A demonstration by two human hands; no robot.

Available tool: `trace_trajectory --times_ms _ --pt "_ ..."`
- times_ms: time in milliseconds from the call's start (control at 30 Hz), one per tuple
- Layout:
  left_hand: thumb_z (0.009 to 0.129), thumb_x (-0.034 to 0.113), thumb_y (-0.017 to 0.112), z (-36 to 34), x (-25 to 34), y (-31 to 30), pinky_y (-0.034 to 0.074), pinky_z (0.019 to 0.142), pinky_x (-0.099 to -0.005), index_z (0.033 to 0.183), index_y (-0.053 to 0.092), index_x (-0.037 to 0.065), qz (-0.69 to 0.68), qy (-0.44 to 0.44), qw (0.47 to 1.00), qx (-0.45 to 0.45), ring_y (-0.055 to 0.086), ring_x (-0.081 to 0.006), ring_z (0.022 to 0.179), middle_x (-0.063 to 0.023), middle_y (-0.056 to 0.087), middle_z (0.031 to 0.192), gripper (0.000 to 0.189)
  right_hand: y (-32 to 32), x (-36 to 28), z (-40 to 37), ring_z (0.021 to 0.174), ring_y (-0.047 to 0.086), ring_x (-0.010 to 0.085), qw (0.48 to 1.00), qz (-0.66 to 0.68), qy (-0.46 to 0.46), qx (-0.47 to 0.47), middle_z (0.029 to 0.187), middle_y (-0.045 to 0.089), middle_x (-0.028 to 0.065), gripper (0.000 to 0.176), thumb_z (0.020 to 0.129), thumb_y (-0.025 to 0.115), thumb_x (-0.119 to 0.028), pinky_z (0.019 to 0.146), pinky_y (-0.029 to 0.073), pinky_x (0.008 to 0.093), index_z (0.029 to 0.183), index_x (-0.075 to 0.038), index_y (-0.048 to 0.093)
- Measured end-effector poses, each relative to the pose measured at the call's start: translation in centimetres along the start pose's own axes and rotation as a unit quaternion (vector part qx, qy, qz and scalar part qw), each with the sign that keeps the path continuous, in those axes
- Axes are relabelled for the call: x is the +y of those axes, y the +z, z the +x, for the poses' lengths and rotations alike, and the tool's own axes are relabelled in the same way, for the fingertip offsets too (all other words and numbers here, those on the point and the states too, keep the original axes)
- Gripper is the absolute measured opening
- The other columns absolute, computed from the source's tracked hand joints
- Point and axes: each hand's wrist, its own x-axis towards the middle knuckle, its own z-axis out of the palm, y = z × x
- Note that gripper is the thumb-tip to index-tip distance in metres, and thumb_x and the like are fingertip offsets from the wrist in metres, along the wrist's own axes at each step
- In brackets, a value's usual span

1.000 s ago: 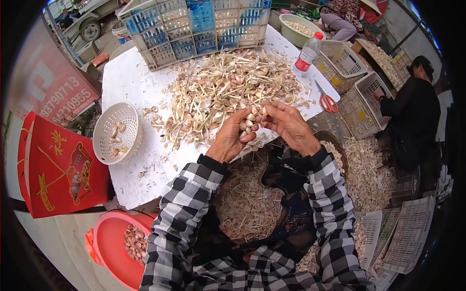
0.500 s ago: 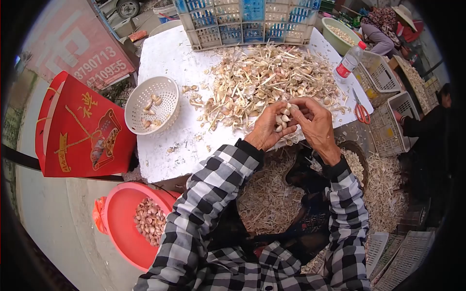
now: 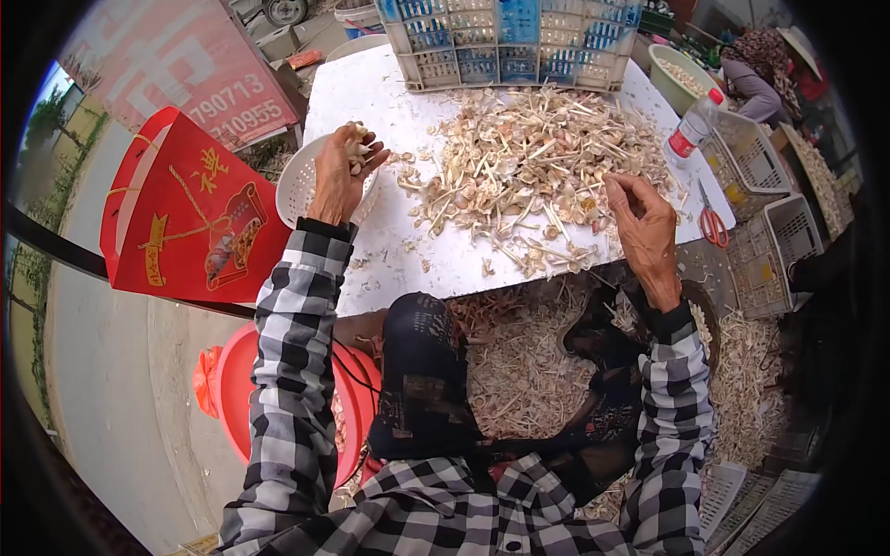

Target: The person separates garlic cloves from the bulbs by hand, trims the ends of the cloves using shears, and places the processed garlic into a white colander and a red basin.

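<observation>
Here, garlic cloves inside left grip

A faded red sign carries 市 above two numbers — 790713 and 710955 — while gold characters, hard to decipher, mark a red bag.

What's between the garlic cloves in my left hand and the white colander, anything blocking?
Nothing visible blocks the way: the left hand holds the garlic cloves seemingly over the white colander, though hand and wrist hide part of its inside.
</observation>
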Motion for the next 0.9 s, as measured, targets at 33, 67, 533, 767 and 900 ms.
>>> trace_trajectory --times_ms 33,67,533,767,900 --pt "0.087 0.028 0.055 0.8 0.0 -2.2 0.051 0.072 -0.0334 0.105 0.052 0.003 0.098 0.052 0.993 0.034 0.058 -0.0194 0.083 -0.011 0.056 0.093 0.03 0.0 0.7 0.1 0.059 0.054 0.0067 1.0 0.014 0.01 -0.003 0.079 0.061 0.0019 0.022 0.089 0.062 -0.018 0.051 0.044 0.0234 0.101 -0.001 0.066" --pt "0.086 0.031 0.056 0.9 0.5 -4.0 0.049 0.075 -0.0334 0.117 0.049 -0.001 0.206 0.064 0.975 0.061 0.057 -0.0213 0.088 -0.0152 0.057 0.104 0.045 0.0 1.3 0.1 0.059 0.054 0.0067 1.0 0.012 0.014 -0.001 0.079 0.061 0.0019 0.022 0.089 0.062 -0.018 0.051 0.044 0.0234 0.101 -0.001 0.066" --pt "0.093 0.027 0.048 -7.1 -3.6 9.2 0.047 0.091 -0.038 0.121 0.051 -0.004 0.096 -0.015 0.964 -0.249 0.058 -0.026 0.105 -0.0162 0.06 0.111 0.041 2.0 8.3 -0.5 0.072 0.066 0.0264 0.972 -0.144 0.029 -0.182 0.078 0.067 0.0173 0.022 0.079 0.06 -0.015 0.065 0.05 0.0354 0.092 0.002 0.066" --pt "0.094 0.016 0.049 -7.6 -7.4 15.7 0.051 0.076 -0.0324 0.112 0.053 -0.003 -0.124 -0.258 0.93 -0.231 0.059 -0.0187 0.081 -0.008 0.061 0.091 0.027 2.4 8.9 -4.0 0.08 0.057 0.0358 0.941 -0.205 -0.088 -0.253 0.084 0.056 0.0184 0.022 0.078 0.057 -0.007 0.072 0.045 0.042 0.099 0.0 0.061" --pt "0.092 0.014 0.051 -7.5 -3.9 15.8 0.05 0.073 -0.0298 0.11 0.055 -0.003 -0.122 -0.196 0.919 -0.32 0.057 -0.0158 0.078 -0.0062 0.06 0.087 0.025 1.4 6.1 -4.6 0.073 0.06 0.0252 0.932 -0.137 -0.001 -0.337 0.081 0.059 0.0153 0.019 0.08 0.06 -0.008 0.066 0.047 0.0357 0.096 0.001 0.064"
